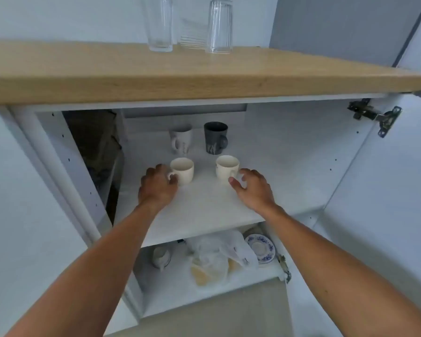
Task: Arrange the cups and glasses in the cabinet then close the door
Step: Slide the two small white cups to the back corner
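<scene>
Two cream cups stand on the cabinet's upper white shelf. My left hand grips the handle of the left cream cup. My right hand curls around the handle of the right cream cup, thumb in front, and hides the handle. Behind them stand a white patterned mug and a dark grey mug. On the wooden countertop above are a tall clear glass, an upturned clear glass and a ribbed glass behind them.
The cabinet door hangs open on the right, hinge at its top. The lower shelf holds a plastic bag, a blue-patterned saucer and a small white pot. A dark gap opens at the left.
</scene>
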`<action>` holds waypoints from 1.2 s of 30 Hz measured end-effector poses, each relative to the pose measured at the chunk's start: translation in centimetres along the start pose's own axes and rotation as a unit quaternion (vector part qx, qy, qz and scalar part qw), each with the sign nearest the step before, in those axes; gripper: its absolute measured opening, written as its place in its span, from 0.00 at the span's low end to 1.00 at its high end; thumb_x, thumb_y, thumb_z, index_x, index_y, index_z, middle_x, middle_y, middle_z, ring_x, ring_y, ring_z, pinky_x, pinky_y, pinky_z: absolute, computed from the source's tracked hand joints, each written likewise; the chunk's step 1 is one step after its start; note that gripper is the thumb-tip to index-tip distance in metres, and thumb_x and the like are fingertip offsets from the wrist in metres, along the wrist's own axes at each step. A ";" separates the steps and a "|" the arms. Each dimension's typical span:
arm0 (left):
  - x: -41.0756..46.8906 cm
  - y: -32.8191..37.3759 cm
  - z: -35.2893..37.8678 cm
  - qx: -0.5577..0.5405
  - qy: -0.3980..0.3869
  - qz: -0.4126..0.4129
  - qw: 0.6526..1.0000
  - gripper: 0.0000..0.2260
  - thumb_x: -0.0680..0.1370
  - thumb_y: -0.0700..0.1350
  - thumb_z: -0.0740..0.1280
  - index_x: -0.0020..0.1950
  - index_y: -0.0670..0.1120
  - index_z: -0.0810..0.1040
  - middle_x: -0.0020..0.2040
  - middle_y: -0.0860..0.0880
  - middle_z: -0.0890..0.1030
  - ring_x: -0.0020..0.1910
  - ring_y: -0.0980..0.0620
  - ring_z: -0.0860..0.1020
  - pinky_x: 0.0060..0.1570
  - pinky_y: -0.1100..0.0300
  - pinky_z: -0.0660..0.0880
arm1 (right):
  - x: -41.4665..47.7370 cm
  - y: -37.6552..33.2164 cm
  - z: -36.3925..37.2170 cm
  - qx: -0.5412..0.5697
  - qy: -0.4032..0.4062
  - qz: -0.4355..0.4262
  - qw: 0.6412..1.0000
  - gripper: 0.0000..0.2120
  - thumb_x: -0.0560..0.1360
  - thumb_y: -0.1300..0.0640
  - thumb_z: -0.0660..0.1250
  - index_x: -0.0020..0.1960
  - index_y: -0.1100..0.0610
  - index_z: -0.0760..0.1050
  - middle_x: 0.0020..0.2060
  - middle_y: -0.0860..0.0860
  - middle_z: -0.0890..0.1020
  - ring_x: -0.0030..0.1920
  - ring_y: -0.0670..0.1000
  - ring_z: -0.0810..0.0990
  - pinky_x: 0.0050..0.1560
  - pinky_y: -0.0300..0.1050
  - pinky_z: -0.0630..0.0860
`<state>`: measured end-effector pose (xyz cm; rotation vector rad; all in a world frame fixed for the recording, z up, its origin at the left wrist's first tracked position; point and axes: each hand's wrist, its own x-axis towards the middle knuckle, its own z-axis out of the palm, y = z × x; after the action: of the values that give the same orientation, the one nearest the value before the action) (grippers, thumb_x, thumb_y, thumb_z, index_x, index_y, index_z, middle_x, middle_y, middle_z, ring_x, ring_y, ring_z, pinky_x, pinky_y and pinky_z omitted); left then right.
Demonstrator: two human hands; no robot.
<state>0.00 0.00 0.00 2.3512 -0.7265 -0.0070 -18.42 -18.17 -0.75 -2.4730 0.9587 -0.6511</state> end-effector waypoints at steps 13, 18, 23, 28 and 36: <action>4.2 -2.3 1.5 -0.242 -0.042 -0.062 0.967 0.08 0.77 0.48 0.66 0.38 0.51 0.79 0.34 0.48 0.77 0.37 0.47 0.75 0.37 0.58 0.69 | 3.8 0.1 3.2 0.214 0.061 0.089 0.971 0.11 0.77 0.49 0.68 0.48 0.56 0.82 0.42 0.52 0.85 0.40 0.53 0.83 0.40 0.44 0.80; 4.7 -1.7 2.5 -0.302 -0.043 -0.078 0.949 0.08 0.77 0.44 0.66 0.38 0.49 0.79 0.35 0.47 0.79 0.29 0.50 0.75 0.32 0.60 0.67 | 2.9 -0.3 3.1 0.303 0.074 0.097 0.945 0.08 0.79 0.55 0.67 0.48 0.61 0.79 0.40 0.57 0.85 0.31 0.48 0.85 0.24 0.41 0.77; 4.9 0.7 4.2 -0.316 -0.065 -0.075 0.944 0.08 0.78 0.45 0.65 0.39 0.50 0.80 0.33 0.47 0.79 0.32 0.50 0.76 0.33 0.59 0.68 | 1.3 2.0 1.7 0.281 0.142 0.033 0.948 0.07 0.80 0.56 0.66 0.47 0.59 0.79 0.38 0.57 0.86 0.35 0.44 0.86 0.29 0.45 0.82; 5.1 5.8 6.7 -0.342 -0.101 -0.046 0.933 0.07 0.78 0.44 0.65 0.41 0.49 0.80 0.33 0.47 0.79 0.32 0.50 0.75 0.33 0.60 0.69 | 0.4 5.7 -1.1 0.239 0.259 0.019 0.936 0.08 0.80 0.54 0.65 0.45 0.57 0.79 0.34 0.51 0.86 0.34 0.47 0.86 0.36 0.55 0.83; 5.0 13.9 11.5 -0.364 -0.140 -0.006 0.921 0.07 0.79 0.46 0.66 0.44 0.46 0.80 0.35 0.47 0.79 0.30 0.54 0.75 0.27 0.65 0.70 | -0.6 9.5 -3.8 0.180 0.316 0.050 0.930 0.09 0.80 0.53 0.65 0.42 0.53 0.76 0.31 0.48 0.84 0.34 0.45 0.85 0.39 0.56 0.83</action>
<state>-4.91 -18.13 0.33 1.6463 -0.6887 -0.5379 -25.78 -24.96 -2.82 -1.8953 1.0505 -1.4938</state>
